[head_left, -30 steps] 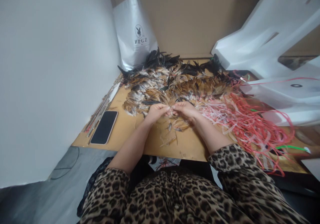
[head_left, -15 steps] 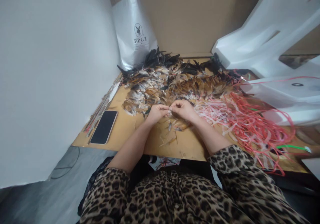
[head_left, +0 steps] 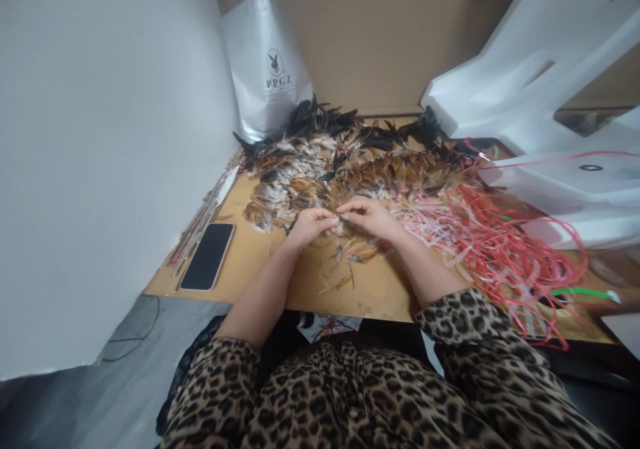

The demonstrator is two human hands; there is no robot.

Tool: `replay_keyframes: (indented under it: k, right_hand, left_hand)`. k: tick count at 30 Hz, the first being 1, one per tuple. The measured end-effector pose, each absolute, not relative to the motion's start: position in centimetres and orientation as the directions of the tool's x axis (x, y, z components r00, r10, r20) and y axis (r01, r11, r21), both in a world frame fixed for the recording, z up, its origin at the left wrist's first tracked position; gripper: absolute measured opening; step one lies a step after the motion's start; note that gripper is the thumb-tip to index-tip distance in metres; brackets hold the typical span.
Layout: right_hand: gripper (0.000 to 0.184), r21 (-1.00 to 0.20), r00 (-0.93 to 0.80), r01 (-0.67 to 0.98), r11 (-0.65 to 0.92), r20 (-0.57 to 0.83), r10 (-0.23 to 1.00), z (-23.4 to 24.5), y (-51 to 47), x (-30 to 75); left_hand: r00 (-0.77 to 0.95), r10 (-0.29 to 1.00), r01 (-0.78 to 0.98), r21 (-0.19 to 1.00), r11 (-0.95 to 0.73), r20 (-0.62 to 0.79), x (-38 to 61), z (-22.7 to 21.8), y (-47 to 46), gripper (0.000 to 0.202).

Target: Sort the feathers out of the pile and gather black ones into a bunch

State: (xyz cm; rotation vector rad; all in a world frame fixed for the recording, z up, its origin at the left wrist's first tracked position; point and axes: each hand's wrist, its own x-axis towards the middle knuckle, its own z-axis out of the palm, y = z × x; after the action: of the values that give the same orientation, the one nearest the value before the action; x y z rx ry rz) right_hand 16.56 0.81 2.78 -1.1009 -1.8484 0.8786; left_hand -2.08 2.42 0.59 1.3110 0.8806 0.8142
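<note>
Over the front of the feather pile, my left hand (head_left: 311, 227) is closed in a pinch, with a small pale feather (head_left: 337, 231) showing at its fingertips. Close beside it, my right hand (head_left: 369, 217) also pinches, thumb against forefinger; whatever sits between those fingertips is too small to make out. Brown and cream feathers (head_left: 395, 169) lie in bunches just beyond both hands, with black feathers (head_left: 325, 119) along the far side. A few loose feathers (head_left: 356, 252) lie on the wooden table (head_left: 310, 282) below my fingers.
Red and white plastic strips (head_left: 505, 255) tangle at the right, beside white moulded panels (head_left: 500, 82). A phone (head_left: 208, 255) lies at the left near thin sticks (head_left: 203, 212). A white bag (head_left: 270, 69) stands at the back, against the left white wall (head_left: 110, 135).
My right fingertips have shifted slightly up and away from the left ones, opening a small gap between the hands. The left hand has moved slightly left. The view has shifted a little.
</note>
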Motion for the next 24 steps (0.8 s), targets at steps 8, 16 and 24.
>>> replay_keyframes:
  k: [8, 16, 24]
  right_hand:
    - [0.017, -0.753, -0.354, 0.481, 0.45, 0.303, 0.885, 2.54, 0.79, 16.2]
    - [0.02, -0.799, -0.38, 0.446, 0.405, 0.24, 0.893, 2.54, 0.9, 16.36]
    - [0.027, -0.917, -0.382, 0.356, 0.181, 0.033, 0.923, 2.11, 1.05, 16.49]
  left_hand:
    - [0.488, 0.869, 0.007, 0.997, 0.081, -0.075, -2.23, 0.81, 2.35, 0.031]
    - [0.491, 0.867, -0.01, 0.994, 0.105, -0.086, -2.3, 0.68, 2.5, 0.032]
    - [0.503, 0.859, -0.003, 0.993, 0.114, -0.097, -2.31, 0.33, 2.61, 0.031]
